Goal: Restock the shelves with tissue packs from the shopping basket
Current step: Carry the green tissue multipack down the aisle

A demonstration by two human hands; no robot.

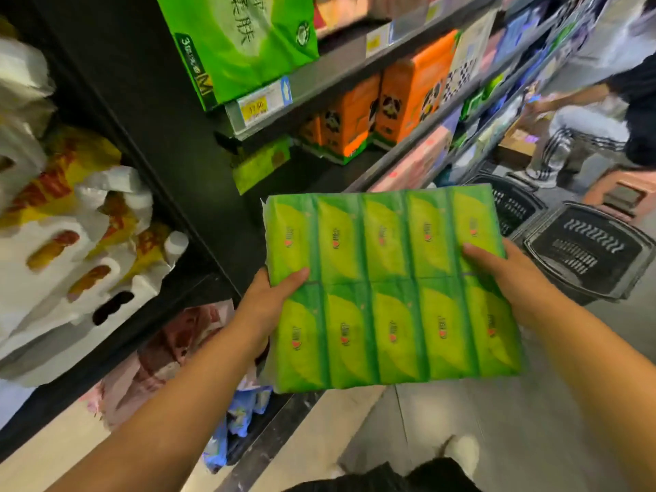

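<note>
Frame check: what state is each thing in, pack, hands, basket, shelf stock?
Green tissue pack: sealed, off the shelf, held between both hands.
Left hand: grips the pack's left edge.
Right hand: grips its right edge.
Nearest basket: upright on the floor.
Orange panda packs: upright on the shelf.

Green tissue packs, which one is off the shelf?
The flat green ten-packet multipack, held by left hand and right hand; the big green bag sits on the upper shelf.

White-and-yellow plastic bags point(71, 221) are bunched at nine o'clock; a crouching person point(585, 122) is at two o'clock, near a pink stool point(600, 186).
</note>
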